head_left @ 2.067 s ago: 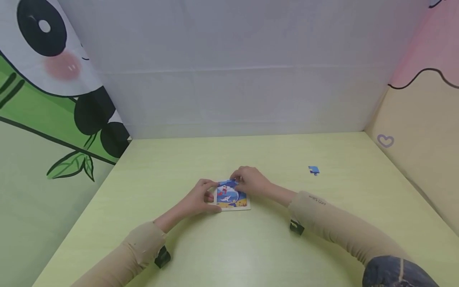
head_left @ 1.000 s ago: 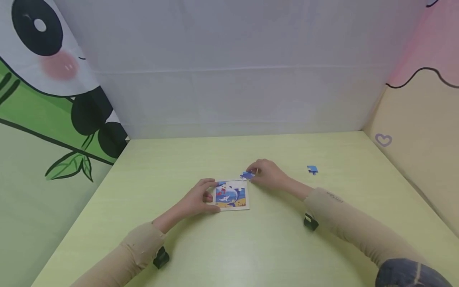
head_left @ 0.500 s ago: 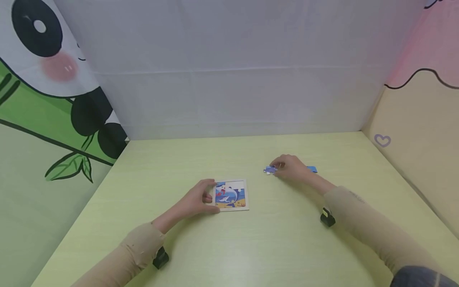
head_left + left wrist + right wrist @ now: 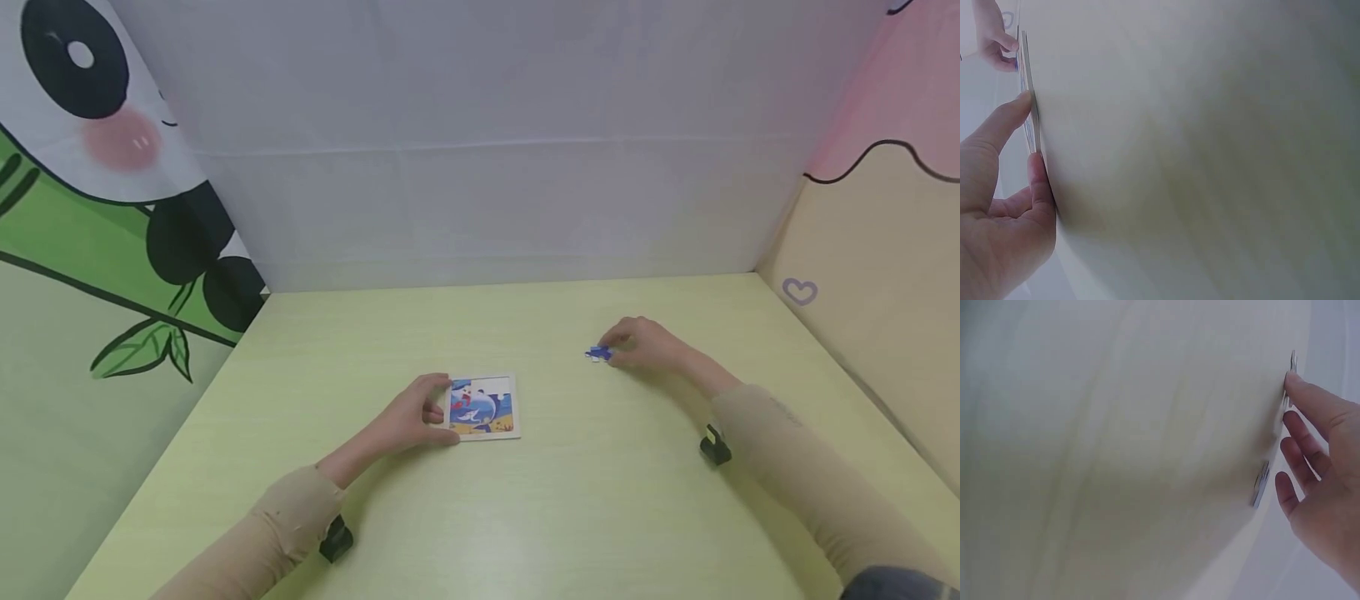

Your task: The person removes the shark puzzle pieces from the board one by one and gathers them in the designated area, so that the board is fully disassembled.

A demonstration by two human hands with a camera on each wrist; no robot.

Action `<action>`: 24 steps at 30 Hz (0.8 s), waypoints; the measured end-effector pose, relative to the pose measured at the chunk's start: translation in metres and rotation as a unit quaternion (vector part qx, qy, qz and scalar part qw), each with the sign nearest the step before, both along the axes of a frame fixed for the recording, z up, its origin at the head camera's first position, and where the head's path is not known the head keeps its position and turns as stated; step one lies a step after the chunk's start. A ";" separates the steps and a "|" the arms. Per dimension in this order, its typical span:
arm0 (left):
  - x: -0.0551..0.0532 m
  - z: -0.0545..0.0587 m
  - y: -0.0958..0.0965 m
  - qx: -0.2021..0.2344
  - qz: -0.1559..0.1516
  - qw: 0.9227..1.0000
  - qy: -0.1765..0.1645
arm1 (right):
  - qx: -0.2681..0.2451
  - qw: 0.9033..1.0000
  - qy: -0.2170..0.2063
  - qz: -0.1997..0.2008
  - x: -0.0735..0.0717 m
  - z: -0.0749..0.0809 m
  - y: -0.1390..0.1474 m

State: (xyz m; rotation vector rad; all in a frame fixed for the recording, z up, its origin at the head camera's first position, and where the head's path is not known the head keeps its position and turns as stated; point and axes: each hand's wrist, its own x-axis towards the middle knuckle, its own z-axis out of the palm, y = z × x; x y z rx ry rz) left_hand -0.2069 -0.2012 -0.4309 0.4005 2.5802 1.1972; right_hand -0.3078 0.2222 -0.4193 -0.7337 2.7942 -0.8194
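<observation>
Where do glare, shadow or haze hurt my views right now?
Head: faint glare on the near table, but the puzzle reads clearly. Left wrist: washed-out table with soft shadow, puzzle nearly edge-on, so its picture barely shows. Right wrist: hazy, soft shadow beside the loose piece, seen nearly edge-on.

Looks like a play corner or a dressed-up booth, folks, though whether in a home, school or studio, I can't tell! Pale table, closed in on three sides. On the left, a giant cartoon face and a green leaf; creased backdrop behind; a purple heart on the right; a picture puzzle on the tabletop!
</observation>
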 end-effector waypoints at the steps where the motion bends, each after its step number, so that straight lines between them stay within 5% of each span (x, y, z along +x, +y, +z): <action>1: 0.000 0.000 0.000 0.001 0.000 1.000 0.000 | 0.001 1.000 -0.003 -0.003 0.000 0.001 0.003; 24: 0.000 0.001 -0.002 0.001 -0.006 1.000 -0.001 | -0.009 0.999 -0.027 -0.024 0.007 0.006 0.021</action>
